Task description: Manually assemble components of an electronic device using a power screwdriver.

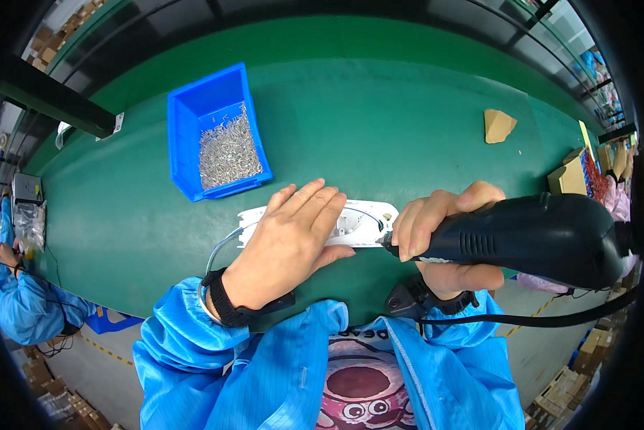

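A long white plastic housing (358,225) lies crosswise on the bench in front of me, with thin wires inside it and a cable passing out at its left end. My left hand (293,233) rests flat over its left half, fingers stretched out and pressing on it. My right hand (436,226) is wrapped round a black electric screwdriver (530,236). The screwdriver points left, and its tip is at the right end of the housing. My fingers partly cover the tip, so I cannot tell whether a screw is under it.
Beyond my left hand stands a blue bin (185,143) of small silvery screws (229,152). A brown piece of cardboard (499,126) lies at the far right of the green bench (379,129). The screwdriver's black cord (544,319) crosses my right wrist. Another person's blue sleeve (28,297) shows at left.
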Tool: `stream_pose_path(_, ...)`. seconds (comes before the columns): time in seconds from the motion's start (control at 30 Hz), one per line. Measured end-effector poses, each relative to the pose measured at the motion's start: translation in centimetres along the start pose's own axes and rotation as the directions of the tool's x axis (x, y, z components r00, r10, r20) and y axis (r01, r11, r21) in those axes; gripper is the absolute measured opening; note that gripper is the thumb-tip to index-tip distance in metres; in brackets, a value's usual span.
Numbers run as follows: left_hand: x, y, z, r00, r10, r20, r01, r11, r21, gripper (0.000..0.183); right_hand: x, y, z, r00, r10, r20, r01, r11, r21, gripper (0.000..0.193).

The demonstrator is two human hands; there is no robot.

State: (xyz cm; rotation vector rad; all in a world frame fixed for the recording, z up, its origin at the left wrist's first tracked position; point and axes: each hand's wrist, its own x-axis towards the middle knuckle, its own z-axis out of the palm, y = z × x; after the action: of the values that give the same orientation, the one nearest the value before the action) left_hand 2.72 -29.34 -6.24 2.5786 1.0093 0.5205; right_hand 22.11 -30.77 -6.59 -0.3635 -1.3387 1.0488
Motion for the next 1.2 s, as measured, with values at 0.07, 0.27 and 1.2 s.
stream_pose_path(0.07, 0.1, -0.1, 0.1, 1.000, 0.005, 0.003, -0.005, 1.000, -0.001, 0.057, 0.1, 0.4, -0.2, 0.999, -0.053, 0.013, 0.052, 0.998, 0.041, 0.072)
stream_pose_path(0.27, 0.3, -0.3, 0.2, 1.000, 0.012, -0.010, -0.012, 1.000, -0.020, 0.057, 0.2, -0.7, 1.3, 0.978, 0.073, -0.195, -0.088, 0.994, -0.069, 0.074)
stream_pose_path(1.2, 16.4, -19.1, -14.1, 0.958, -0.282, 0.046, 0.212, 0.809, 0.548, 0.050, 3.0, -4.9, -3.1, 0.920, 0.247, -0.305, -0.283, 0.956, -0.079, 0.074)
